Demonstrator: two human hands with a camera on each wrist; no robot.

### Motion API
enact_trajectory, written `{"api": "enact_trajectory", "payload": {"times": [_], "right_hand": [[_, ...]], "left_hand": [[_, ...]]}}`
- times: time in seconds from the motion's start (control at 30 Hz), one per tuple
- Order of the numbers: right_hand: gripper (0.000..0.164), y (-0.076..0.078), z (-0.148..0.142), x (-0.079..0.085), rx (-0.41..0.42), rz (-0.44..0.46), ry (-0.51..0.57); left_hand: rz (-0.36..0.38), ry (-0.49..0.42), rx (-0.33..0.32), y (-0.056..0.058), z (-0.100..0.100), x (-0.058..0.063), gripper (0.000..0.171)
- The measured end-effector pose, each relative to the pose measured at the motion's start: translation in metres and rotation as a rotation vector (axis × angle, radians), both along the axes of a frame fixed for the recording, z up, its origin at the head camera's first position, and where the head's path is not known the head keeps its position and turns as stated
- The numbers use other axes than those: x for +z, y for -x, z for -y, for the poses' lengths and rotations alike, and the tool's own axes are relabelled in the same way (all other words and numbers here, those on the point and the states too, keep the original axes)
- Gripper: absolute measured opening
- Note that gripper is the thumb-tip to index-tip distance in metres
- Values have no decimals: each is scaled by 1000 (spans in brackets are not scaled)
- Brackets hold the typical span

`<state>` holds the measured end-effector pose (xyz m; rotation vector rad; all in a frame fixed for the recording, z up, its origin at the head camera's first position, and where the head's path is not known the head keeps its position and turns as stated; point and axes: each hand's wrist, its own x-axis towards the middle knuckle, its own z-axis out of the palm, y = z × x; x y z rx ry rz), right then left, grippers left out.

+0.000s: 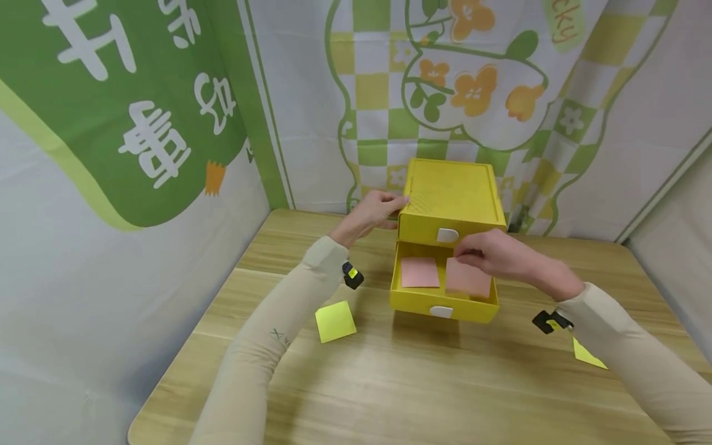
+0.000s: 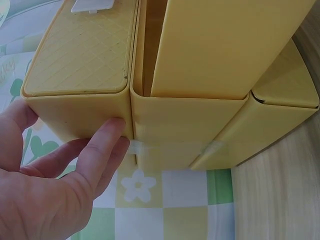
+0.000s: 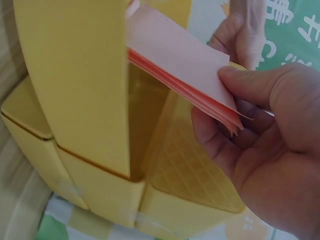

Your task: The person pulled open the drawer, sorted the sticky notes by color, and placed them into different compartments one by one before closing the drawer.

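Observation:
A yellow drawer box (image 1: 456, 191) stands at the back of the table, with a lower drawer (image 1: 411, 303) pulled out. My left hand (image 1: 369, 213) steadies the box at its upper left edge. In the left wrist view its fingertips (image 2: 112, 127) press the side wall, with the thumb at the top edge. My right hand (image 1: 506, 254) pinches a pad of pink sticky notes (image 1: 466, 278) over the right half of that drawer. The pad's lower sheets fan apart in the right wrist view. Another pink note pad (image 1: 419, 272) lies in the drawer's left half.
A yellow sticky note (image 1: 335, 321) lies on the wooden table (image 1: 356, 389) left of the box. Another yellow note (image 1: 588, 355) lies to the right, partly hidden by my right sleeve. A printed curtain (image 1: 372, 93) hangs close behind the box.

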<state>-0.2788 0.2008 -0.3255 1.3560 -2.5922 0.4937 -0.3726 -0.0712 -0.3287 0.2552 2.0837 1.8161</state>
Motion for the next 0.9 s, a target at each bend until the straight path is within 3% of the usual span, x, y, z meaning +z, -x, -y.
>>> {"api": "enact_trajectory", "payload": {"times": [0.37, 0.9], "right_hand": [[12, -3, 5, -21, -41, 105, -107], [15, -8, 1, -1, -58, 102, -165]], "left_hand": [[-9, 14, -1, -2, 0, 0, 42], [0, 6, 8, -2, -1, -1, 45]]}}
